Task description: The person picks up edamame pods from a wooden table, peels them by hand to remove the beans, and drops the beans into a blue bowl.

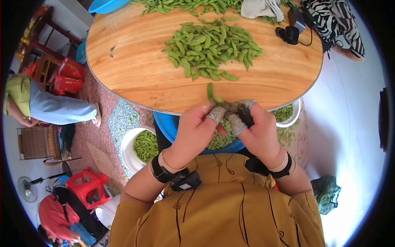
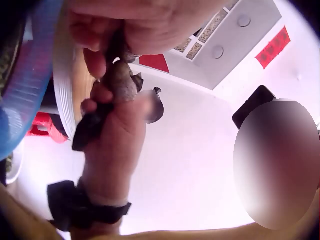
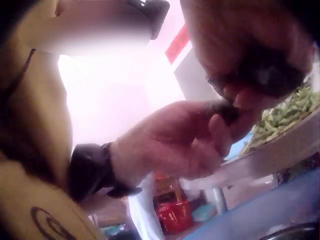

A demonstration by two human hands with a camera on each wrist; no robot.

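One green pod [image 1: 210, 91] stands up from the meeting fingertips of both hands, just past the table's near edge. My left hand [image 1: 192, 127] pinches its lower end, thumb and fingers curled. Against the same end are the curled, wrapped fingertips of my right hand [image 1: 261, 131]. Grey wraps cover some fingers, and a dark wrap shows on the right hand. Both wrist views show the hands [image 2: 117, 135] [image 3: 175, 140] close together, the pod hidden or too blurred to tell. Beyond them, a pile of green pods [image 1: 210, 47] lies on the wooden table [image 1: 135, 78].
Below the hands sits a blue basin [image 1: 165, 123] holding pale green contents. White buckets of pods [image 1: 128, 150] [image 1: 297, 110] flank it. More pods, a grey cloth [image 1: 261, 9] and a black device [image 1: 289, 35] lie at the table's far side. People are at the left.
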